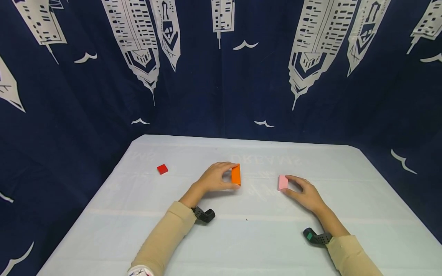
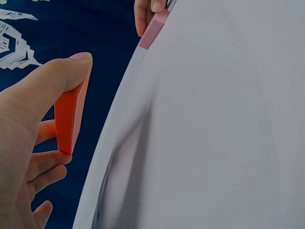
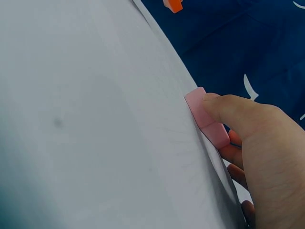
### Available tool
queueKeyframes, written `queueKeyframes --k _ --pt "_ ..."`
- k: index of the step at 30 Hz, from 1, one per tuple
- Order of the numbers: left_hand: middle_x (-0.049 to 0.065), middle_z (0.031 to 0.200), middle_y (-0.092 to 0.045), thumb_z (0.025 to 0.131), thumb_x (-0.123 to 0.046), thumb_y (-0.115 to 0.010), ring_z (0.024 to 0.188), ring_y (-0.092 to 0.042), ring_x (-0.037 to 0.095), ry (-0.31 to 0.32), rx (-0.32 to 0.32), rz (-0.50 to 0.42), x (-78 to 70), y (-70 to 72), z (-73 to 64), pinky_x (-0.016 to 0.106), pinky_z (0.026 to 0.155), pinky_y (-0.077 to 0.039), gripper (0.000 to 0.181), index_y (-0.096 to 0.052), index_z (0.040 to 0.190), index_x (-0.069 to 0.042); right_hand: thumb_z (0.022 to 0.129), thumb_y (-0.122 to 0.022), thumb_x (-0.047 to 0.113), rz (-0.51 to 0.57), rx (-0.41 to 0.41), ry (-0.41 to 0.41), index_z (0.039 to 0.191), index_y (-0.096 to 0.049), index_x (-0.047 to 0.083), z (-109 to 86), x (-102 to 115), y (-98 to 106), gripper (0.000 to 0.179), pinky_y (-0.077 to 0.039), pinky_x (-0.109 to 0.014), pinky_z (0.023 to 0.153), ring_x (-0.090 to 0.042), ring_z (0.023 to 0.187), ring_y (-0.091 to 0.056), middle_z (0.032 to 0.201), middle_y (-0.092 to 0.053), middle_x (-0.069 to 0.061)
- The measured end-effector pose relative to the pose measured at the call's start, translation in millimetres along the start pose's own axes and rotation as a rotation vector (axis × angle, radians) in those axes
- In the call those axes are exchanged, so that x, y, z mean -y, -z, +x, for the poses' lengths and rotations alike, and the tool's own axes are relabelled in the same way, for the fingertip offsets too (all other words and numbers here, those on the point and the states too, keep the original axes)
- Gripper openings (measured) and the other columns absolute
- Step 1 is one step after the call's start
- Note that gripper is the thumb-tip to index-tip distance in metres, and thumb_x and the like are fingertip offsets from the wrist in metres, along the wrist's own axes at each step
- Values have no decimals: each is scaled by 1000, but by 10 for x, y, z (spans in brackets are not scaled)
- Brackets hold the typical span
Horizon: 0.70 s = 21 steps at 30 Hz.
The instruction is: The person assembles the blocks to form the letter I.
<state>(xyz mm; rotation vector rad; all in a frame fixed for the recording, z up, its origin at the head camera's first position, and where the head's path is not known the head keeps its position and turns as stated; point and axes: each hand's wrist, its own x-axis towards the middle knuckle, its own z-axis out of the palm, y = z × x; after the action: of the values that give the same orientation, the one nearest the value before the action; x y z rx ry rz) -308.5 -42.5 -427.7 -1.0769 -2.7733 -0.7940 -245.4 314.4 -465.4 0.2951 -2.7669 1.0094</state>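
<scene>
My left hand (image 1: 215, 178) pinches an orange rectangular block (image 1: 236, 174) by its two ends, thumb at one and fingertips at the other. In the left wrist view the orange block (image 2: 69, 117) stands off from the white surface, with a gap between them. To the right, my right hand (image 1: 306, 194) grips a smaller pink block (image 1: 282, 183) between thumb and fingers. The right wrist view shows this pink block (image 3: 201, 109) right at the white surface. A red block (image 1: 162, 169) lies by itself at the far left, apart from both hands.
A white cloth covers the table (image 1: 228, 245). Behind it hangs a dark blue curtain (image 1: 221, 96) printed with white buildings and birds. Each wrist carries a black strap-on camera mount, one on the left (image 1: 204, 214) and one on the right (image 1: 317, 237).
</scene>
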Motion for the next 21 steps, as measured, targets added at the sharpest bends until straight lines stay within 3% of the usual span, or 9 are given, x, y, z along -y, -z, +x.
queueKeyframes --k 21 --pt "4 144 -49 78 -57 -73 134 -42 24 -5 18 31 -107 -138 -67 43 112 -30 81 -47 146 -21 89 -70 41 11 11 -11 138 -52 0 -1 19 9 66 -27 -62 107 -47 133 -36 142 -47 -26"
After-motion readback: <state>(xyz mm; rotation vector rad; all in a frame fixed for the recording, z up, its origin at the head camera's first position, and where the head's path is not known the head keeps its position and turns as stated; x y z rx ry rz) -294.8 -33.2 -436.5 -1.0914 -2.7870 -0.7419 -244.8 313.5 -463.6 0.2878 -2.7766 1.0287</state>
